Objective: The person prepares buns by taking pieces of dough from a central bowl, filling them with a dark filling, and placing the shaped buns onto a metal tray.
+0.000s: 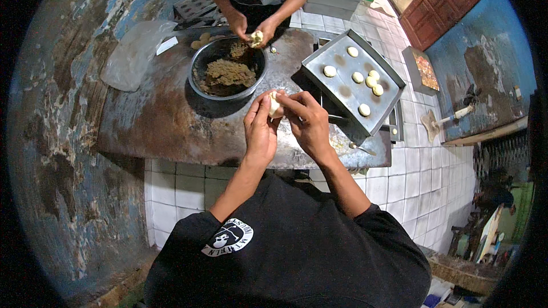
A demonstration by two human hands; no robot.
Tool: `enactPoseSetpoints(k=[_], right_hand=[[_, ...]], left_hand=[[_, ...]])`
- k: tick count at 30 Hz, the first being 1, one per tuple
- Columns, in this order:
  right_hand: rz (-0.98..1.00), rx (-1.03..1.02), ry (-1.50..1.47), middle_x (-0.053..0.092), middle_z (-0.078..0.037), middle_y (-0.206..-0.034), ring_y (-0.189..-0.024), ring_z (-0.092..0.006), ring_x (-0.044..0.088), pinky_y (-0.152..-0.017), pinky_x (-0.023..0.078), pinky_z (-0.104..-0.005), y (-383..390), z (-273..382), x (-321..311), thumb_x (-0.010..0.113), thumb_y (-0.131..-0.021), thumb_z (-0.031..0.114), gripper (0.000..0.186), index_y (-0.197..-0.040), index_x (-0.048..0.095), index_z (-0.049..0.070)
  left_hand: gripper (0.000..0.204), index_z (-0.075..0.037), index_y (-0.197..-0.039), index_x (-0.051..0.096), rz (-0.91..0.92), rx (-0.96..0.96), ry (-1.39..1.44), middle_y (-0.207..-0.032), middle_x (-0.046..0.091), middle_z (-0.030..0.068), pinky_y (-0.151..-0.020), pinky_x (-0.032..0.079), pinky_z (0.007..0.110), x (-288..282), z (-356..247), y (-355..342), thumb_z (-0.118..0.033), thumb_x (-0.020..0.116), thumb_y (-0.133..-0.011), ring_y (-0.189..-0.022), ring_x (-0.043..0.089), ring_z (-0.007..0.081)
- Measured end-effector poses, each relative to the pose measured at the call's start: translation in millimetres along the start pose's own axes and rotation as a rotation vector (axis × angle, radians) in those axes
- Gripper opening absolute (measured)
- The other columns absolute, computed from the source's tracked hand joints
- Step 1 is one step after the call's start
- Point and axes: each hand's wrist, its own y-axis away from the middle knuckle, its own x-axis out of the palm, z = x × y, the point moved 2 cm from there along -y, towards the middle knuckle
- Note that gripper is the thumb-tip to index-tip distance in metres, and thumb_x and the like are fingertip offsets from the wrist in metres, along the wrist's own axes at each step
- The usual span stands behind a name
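Observation:
Between my two hands, over the near side of the table, is a small piece of pale dough [274, 105]. My left hand [260, 131] is closed around its left side, fingers pointing up. From the right, my right hand [308, 123] pinches the dough's edge with thumb and fingertips. Just beyond my hands stands a metal bowl [197, 84] with a brown crumbly filling [228, 73] and something like a spoon or scoop of it near the rim. Further right, a square metal tray [323, 86] bears several round pale dough balls [358, 77].
Across the table [154, 131] a co-worker's hands [260, 29] hold another dough piece over the bowl. A clear plastic bag [130, 60] lies at the left by the peeling wall. Beside the tray's near corner rests a small utensil [363, 149]. White tiles [411, 165] cover the floor at right.

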Motion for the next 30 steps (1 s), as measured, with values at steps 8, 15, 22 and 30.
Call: enactPoseSetpoints(k=[8, 15, 22, 30], right_hand=[[-0.019, 0.424, -0.474, 0.068, -0.012, -0.092, -0.083, -0.0242, 0.068, -0.078, 0.057, -0.031, -7.3, -17.2, -15.6, 0.083, -0.082, 0.012, 0.017, -0.096, 0.077, 0.003], [-0.082, 0.307, -0.219, 0.071, -0.012, -0.095, -0.083, -0.0246, 0.069, -0.076, 0.056, -0.0352, 14.2, -41.2, -17.5, 0.077, -0.084, 0.007, 0.027, -0.112, 0.079, 0.01], [-0.145, 0.311, -0.21, 0.072, -0.009, -0.098, -0.09, -0.026, 0.069, -0.085, 0.057, -0.0363, 23.7, -90.7, -52.5, 0.078, -0.083, 0.007, 0.024, -0.107, 0.08, 0.01], [0.095, 0.71, -0.618, 0.062, -0.018, -0.134, -0.124, -0.0177, 0.056, -0.103, 0.049, -0.0365, 52.5, -206.0, -98.1, 0.079, -0.09, 0.023, 0.058, -0.135, 0.058, -0.008]], left_hand=[[0.02, -0.004, -0.106, 0.066, 0.15, 0.098, -0.052, -0.132, 0.065, 0.0127, -0.102, 0.046, 0.033, 10.0, 22.0, -4.6, -0.022, 0.057, -0.108, -0.118, 0.059, 0.0172], [0.025, -0.004, -0.104, 0.061, -0.176, -0.018, -0.069, -0.094, 0.066, 0.0046, -0.067, 0.053, 0.026, 13.0, 66.3, -30.9, -0.029, 0.06, -0.107, -0.082, 0.064, 0.012], [0.03, -0.002, -0.095, 0.063, -0.217, -0.111, -0.192, -0.09, 0.068, 0.007, -0.066, 0.054, 0.028, 44.0, 114.3, -48.3, -0.029, 0.063, -0.105, -0.078, 0.065, 0.0135], [0.048, -0.002, -0.098, 0.079, 0.25, 0.121, -0.742, -0.12, 0.073, 0.0131, -0.1, 0.047, 0.037, 93.3, 173.4, -58.6, -0.037, 0.048, -0.111, -0.113, 0.064, 0.0236]])
